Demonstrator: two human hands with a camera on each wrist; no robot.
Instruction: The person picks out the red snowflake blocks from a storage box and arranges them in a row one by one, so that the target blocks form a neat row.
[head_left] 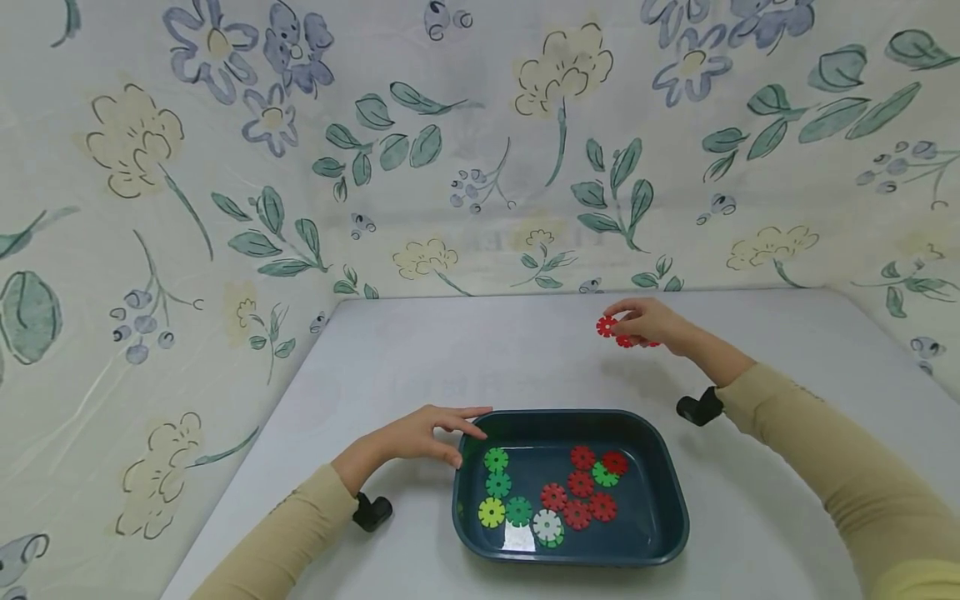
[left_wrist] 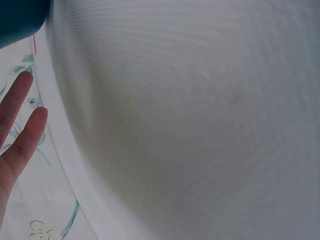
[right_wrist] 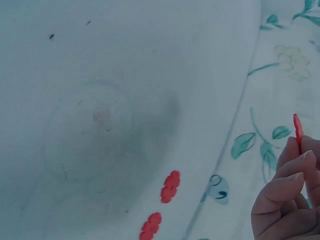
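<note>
My right hand [head_left: 651, 323] is above the far right part of the table. Its thumb and fingers pinch a red notched disc [right_wrist: 298, 127], seen edge-on in the right wrist view. Two more red discs [right_wrist: 170, 187] lie on the table below that hand. My left hand [head_left: 427, 433], its fingers spread, touches the upper left corner of a dark blue tray [head_left: 652, 517]. Inside the tray are several red discs [head_left: 577, 514], green discs [head_left: 498, 484], a yellow-green disc [head_left: 491, 512] and a white disc [head_left: 547, 524]. The left wrist view shows only two of that hand's fingers.
A white table [head_left: 450, 358] carries the tray near its front edge. Floral cloth [head_left: 480, 108] hangs behind the table and along its sides. Black wrist cameras are on both wrists, the left one [head_left: 372, 512] beside the tray.
</note>
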